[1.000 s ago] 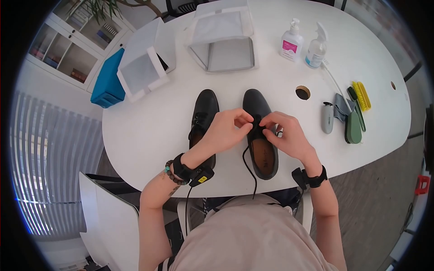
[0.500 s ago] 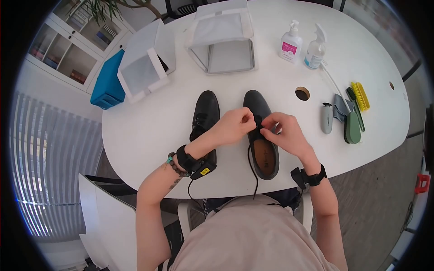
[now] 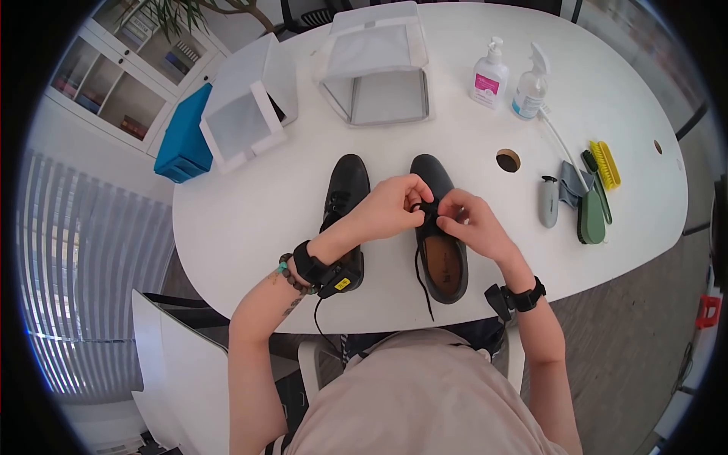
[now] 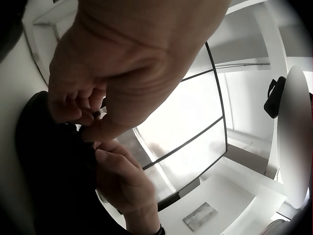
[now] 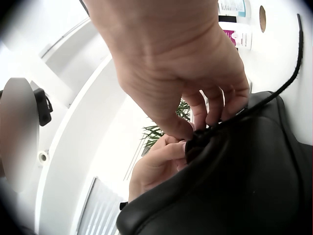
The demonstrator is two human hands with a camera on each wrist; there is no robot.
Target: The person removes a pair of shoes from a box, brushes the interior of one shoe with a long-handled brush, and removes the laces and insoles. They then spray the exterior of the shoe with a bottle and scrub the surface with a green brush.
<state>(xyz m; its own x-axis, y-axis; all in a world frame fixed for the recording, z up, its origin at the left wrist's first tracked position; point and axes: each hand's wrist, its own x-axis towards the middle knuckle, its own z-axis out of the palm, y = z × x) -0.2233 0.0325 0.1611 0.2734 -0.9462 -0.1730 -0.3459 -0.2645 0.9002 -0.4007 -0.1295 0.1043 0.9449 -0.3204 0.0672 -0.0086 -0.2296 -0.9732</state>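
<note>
Two black lace-up shoes stand side by side on the white table [image 3: 250, 250]. Both hands work at the lacing of the right-hand shoe [image 3: 444, 277], whose tan insole shows. My left hand [image 3: 390, 206] pinches a black shoelace [image 3: 422, 282] between thumb and forefinger, a small loop of it by the fingertips. From the other side, my right hand [image 3: 478, 226] pinches the lace at the eyelets; its fingertips meet the lacing in the right wrist view. A loose lace end trails down beside the shoe. The left-hand shoe [image 3: 349, 178] lies partly hidden under my left forearm.
Two white boxes with clear panels [image 3: 388, 95] [image 3: 241, 129] and a teal case [image 3: 184, 144] stand at the back left. A pump bottle [image 3: 487, 80] and spray bottle [image 3: 529, 95] are behind. To the right lie a green brush [image 3: 591, 218], yellow brush [image 3: 605, 163], grey cloth [image 3: 572, 182] and grey tube [image 3: 548, 203].
My left fingers have closed on the lace and moved slightly right, drawing up a small loop. The trailing lace end has risen a little. My right hand stays at the lacing.
</note>
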